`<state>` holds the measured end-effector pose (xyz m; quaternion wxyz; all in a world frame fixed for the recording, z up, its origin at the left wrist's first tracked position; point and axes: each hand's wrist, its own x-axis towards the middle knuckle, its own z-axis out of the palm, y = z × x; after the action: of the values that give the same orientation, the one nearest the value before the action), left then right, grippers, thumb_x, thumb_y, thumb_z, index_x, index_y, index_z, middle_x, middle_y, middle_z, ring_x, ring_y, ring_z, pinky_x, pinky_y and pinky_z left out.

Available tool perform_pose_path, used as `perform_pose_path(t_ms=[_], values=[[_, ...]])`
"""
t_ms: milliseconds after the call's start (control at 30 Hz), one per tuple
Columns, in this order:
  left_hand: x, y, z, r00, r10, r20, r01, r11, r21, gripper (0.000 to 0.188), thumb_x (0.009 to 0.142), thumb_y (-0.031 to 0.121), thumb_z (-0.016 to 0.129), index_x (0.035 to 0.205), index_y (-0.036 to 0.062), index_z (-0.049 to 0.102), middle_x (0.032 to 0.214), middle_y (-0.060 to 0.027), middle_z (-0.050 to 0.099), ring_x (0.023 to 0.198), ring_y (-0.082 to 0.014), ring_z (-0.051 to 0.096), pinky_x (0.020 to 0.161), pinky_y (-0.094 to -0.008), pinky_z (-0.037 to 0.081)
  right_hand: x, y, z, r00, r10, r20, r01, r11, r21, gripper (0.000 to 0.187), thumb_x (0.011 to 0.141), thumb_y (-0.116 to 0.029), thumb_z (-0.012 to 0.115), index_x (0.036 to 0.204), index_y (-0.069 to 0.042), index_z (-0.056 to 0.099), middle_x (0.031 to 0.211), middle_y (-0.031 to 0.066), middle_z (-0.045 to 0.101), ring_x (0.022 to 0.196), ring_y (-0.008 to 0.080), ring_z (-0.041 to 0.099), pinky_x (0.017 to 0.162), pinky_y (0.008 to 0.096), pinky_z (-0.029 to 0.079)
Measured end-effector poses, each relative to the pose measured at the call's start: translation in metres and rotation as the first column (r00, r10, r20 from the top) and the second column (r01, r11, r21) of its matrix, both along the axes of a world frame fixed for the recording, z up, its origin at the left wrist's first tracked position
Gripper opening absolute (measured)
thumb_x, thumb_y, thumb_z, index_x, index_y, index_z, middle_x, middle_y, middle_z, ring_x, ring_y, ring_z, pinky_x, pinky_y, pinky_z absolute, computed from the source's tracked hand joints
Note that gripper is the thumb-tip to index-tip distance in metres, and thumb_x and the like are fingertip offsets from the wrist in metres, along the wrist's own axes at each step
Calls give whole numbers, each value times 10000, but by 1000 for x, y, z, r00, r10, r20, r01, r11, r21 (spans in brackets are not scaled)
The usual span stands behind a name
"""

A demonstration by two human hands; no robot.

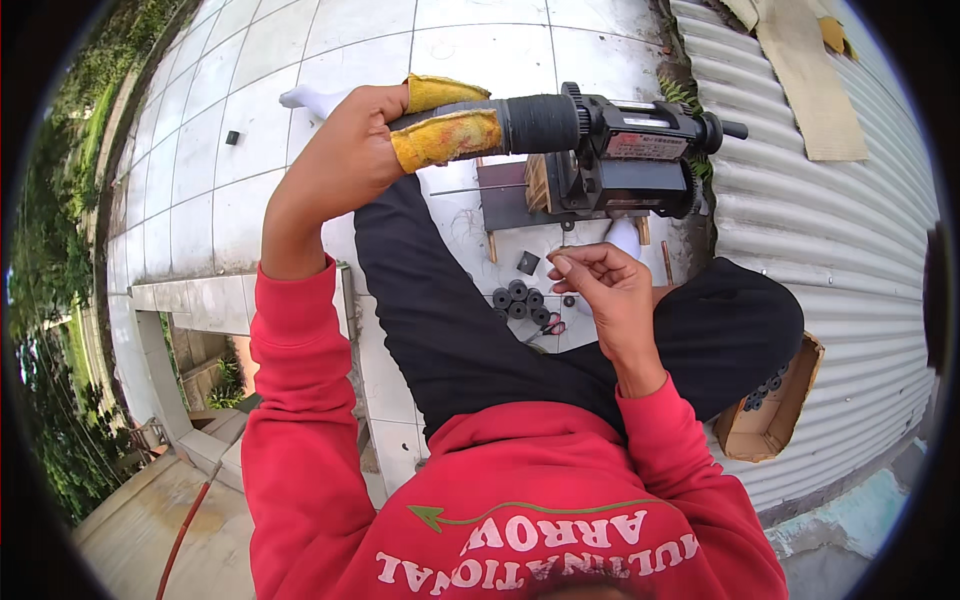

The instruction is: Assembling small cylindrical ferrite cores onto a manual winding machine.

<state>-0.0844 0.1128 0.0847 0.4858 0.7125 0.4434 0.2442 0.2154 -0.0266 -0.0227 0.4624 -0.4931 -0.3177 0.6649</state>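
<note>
Overhead, the left hand grips the winder's yellow-wrapped handle, fingers curled tight; the right hand pinches fingertips together above black spools on the tiled floor.

A red sweatshirt, black trousers, yellow cloth on a black winding machine, white tiles.

Left hand gripping yellow-wrapped handle, black winding machine, right hand pinched
</note>
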Motion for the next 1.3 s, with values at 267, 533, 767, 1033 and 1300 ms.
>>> perform_pose_path(t_ms=[267, 533, 767, 1033, 1300], values=[[-2, 2, -4, 1000, -4, 26, 4, 1000, 3, 351, 1052, 209, 759, 1321, -16, 743, 1096, -30, 783, 969, -71, 684, 895, -254, 551, -17, 6, 14, 996, 86, -19, -85, 995, 61, 160, 1009, 32, 748, 1156, 96, 736, 1029, 167, 799, 930, 209, 803, 899, 333, 672], [-5, 6, -25, 999, 46, 5, -46, 995, 85, 377, 1014, 221, 784, 1310, -10, 754, 920, -63, 763, 797, -73, 622, 720, -278, 531, -34, 15, 46, 961, 275, -26, -270, 956, 119, 231, 1013, 1, 759, 1235, 48, 713, 1135, 112, 788, 1032, 159, 767, 902, 306, 648], [-3, 7, -19, 1000, -6, -24, 7, 999, 34, 456, 1054, 316, 772, 1368, -13, 730, 1125, -40, 789, 1008, -78, 676, 897, -258, 552, -44, 30, 52, 970, 217, 112, -241, 926, 292, 129, 1014, 0, 764, 1136, 27, 732, 1119, 96, 777, 982, 121, 736, 903, 273, 614], [-3, 7, -24, 999, 48, -18, -45, 988, 147, 363, 1001, 221, 752, 1301, 16, 762, 746, -27, 689, 595, -53, 488, 516, -273, 392, -54, 43, 67, 983, 159, 94, -181, 937, 300, 121, 992, 35, 771, 1109, 56, 756, 1064, 97, 802, 984, 120, 758, 903, 260, 612], [0, 1, -21, 1000, 7, 25, -16, 938, 347, 423, 992, 279, 816, 1312, 10, 750, 1086, -121, 679, 939, -261, 665, 816, -345, 518, -46, 49, 95, 913, 112, 392, -280, 870, 405, 175, 957, 3, 817, 1124, 29, 775, 1069, 93, 813, 921, 124, 768, 820, 252, 610]])
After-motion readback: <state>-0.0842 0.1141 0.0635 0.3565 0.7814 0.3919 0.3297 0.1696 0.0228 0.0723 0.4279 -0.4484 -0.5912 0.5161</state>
